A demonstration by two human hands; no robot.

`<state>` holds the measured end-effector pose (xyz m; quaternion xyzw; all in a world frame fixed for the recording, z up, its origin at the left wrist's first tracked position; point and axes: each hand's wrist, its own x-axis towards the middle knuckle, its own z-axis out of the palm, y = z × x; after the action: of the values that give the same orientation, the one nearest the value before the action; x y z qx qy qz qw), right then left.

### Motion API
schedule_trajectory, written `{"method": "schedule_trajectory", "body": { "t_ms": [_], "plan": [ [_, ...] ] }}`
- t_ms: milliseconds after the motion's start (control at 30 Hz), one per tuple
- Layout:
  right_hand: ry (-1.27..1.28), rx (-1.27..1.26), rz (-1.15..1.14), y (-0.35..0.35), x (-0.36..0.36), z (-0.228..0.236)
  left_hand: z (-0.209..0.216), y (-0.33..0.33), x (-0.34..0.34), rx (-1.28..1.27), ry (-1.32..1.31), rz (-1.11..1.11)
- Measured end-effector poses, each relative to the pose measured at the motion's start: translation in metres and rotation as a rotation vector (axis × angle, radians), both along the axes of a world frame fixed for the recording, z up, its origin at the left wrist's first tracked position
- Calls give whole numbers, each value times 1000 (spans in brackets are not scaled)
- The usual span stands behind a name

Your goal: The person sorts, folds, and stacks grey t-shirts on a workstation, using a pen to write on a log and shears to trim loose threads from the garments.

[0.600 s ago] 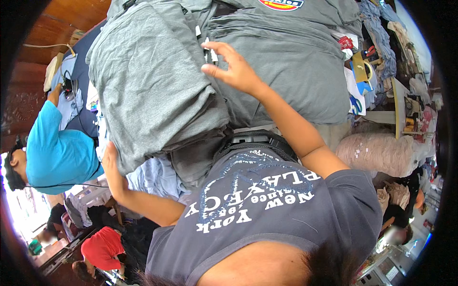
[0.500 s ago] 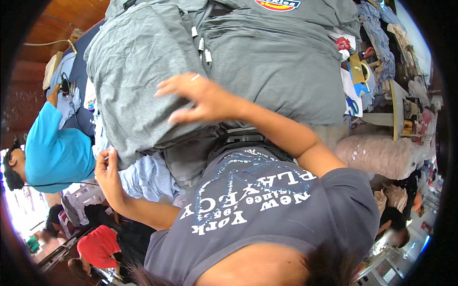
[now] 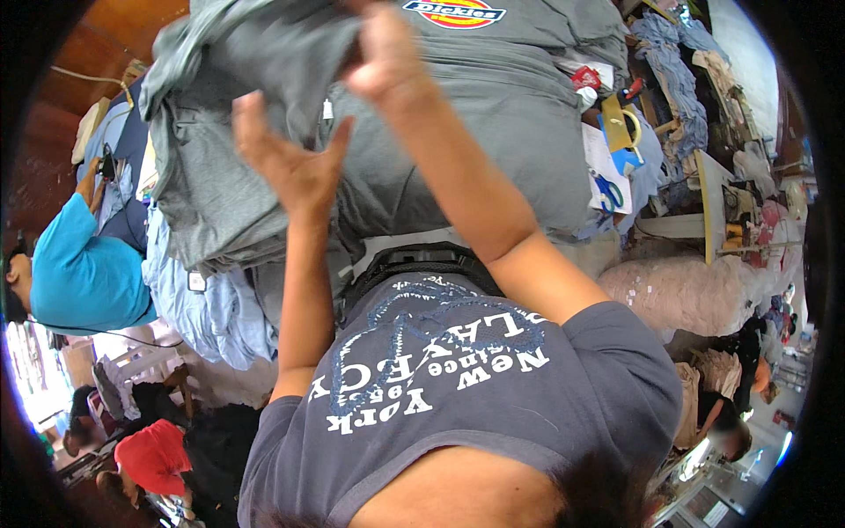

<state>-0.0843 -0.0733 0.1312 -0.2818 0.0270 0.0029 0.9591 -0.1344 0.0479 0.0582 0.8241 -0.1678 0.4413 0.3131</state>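
Note:
Grey T-shirts lie stacked in front of me, the right-hand pile showing a red, yellow and blue chest print at the far side. My right hand, smeared by motion, grips a raised fold of a grey T-shirt at the far left. Its fingertips are partly hidden. My left hand hovers over the left pile with thumb and fingers spread, holding nothing. Small white labels show between the piles.
Light blue garments hang at the left edge below the pile. On the right lie blue-handled scissors, a tape roll and a pale bundle. A person in a blue shirt works at left; a person in red sits behind.
My left hand has let go of the near corner of the left T-shirt and moved up and right. My right hand has reached away from me and lifted part of the shirt.

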Motion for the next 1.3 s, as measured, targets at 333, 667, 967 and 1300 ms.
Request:
{"method": "schedule_trajectory", "body": {
  "t_ms": [333, 667, 967, 1300],
  "plan": [
    [326, 10, -709, -244, -214, -184, -76, -51, -15, 649, 380, -68],
    [206, -166, -760, -274, -254, -112, -12, 1, -36, 376, 343, -312],
    [-101, -425, -539, -333, -149, -10, 104, 3, 86, 524, 126, -256],
    [-261, -390, -676, -337, -154, 24, 159, 4, 77, 388, -343, -355]
  ]
}}
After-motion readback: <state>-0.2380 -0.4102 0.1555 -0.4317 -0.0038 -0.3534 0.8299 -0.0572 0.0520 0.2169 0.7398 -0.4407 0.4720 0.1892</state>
